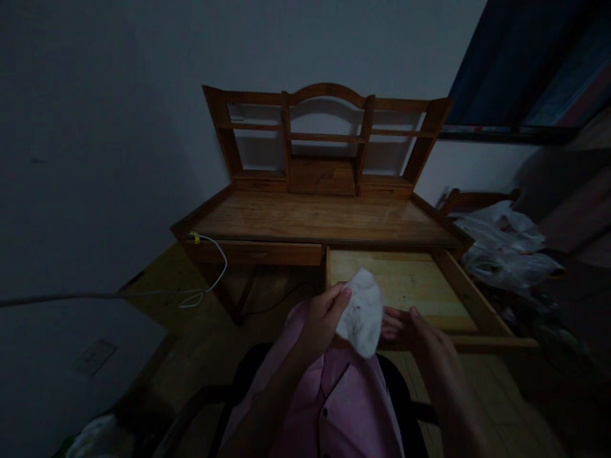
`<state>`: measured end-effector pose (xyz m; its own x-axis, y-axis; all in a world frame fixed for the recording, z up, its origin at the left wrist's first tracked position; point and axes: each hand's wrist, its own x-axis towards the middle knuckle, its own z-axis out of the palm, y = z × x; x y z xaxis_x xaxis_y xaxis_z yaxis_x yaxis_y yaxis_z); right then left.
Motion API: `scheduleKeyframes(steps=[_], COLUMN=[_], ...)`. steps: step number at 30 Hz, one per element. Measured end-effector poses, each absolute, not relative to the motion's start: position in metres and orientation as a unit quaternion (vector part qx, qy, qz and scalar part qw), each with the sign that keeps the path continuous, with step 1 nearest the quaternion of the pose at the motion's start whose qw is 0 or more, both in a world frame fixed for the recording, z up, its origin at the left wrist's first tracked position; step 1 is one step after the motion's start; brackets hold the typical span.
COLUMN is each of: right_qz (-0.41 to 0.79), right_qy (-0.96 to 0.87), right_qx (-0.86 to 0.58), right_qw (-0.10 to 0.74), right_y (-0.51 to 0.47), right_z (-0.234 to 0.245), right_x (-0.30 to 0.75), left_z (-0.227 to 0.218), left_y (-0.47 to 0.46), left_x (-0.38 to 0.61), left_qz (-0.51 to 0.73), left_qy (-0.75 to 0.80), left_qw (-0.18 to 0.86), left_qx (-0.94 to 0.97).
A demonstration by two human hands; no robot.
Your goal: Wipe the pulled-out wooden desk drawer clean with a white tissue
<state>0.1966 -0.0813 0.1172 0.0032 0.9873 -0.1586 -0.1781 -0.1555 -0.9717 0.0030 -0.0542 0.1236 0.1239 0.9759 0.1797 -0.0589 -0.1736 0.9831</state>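
Note:
My left hand (322, 318) pinches a crumpled white cloth (363, 312) with faint dark marks, holding it in front of my chest. My right hand (410, 327) reaches toward the cloth from the right, fingers stretched out and touching its lower edge. Both hands hover just above the front edge of an open wooden drawer (405, 286) pulled out from the right side of a wooden desk (319, 219). The drawer's pale bottom looks bare. A pink shirt (344, 407) covers my lap below the hands.
The desk carries a wooden hutch (324, 140) against a white wall. A white cable (210, 280) hangs off the desk's left corner. Plastic bags (501, 248) lie on a chair at the right. A black chair seat (248, 375) shows under me. The room is dim.

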Motion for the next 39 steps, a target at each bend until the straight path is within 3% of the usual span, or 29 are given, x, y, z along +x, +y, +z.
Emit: scheduleKeyframes(steps=[5,14,17,20,22,25,29,32,39], right_qz=[0.559,0.472,0.326,0.127,0.036,-0.025,-0.010,0.041,0.117], right_qy=[-0.421,-0.357,-0.305,-0.276,-0.283,-0.276,-0.287,-0.279,-0.276], right_qx=[-0.512,-0.564,-0.619,-0.666,-0.698,-0.769,-0.831,-0.831,-0.814], right_qw=[0.499,0.576,0.646,0.682,0.656,0.576,0.477,0.480,0.497], right_y=[-0.086,-0.088,-0.092,-0.105,-0.114,-0.117,-0.101,-0.089,-0.100], right_z=[0.114,0.083,0.067,0.048,0.031,0.000,-0.032,-0.038,-0.045], right_x=[0.199,0.198,0.223,0.261,0.285,0.306,0.294,0.273,0.229], left_z=[0.133,0.120,0.097,0.063,0.040,0.015,0.006,0.005,-0.022], left_y=[-0.058,-0.055,-0.031,0.005,0.026,0.043,0.039,0.036,0.055], left_x=[0.009,0.034,0.022,0.002,-0.010,-0.019,-0.019,-0.013,-0.003], left_qz=[0.508,0.472,0.490,0.580,0.615,0.573,0.487,0.485,0.536], left_qy=[0.435,0.394,0.423,0.496,0.539,0.588,0.573,0.518,0.473], left_qw=[0.467,0.478,0.476,0.385,0.360,0.444,0.581,0.630,0.591], left_qx=[0.578,0.627,0.596,0.518,0.449,0.360,0.312,0.316,0.375])
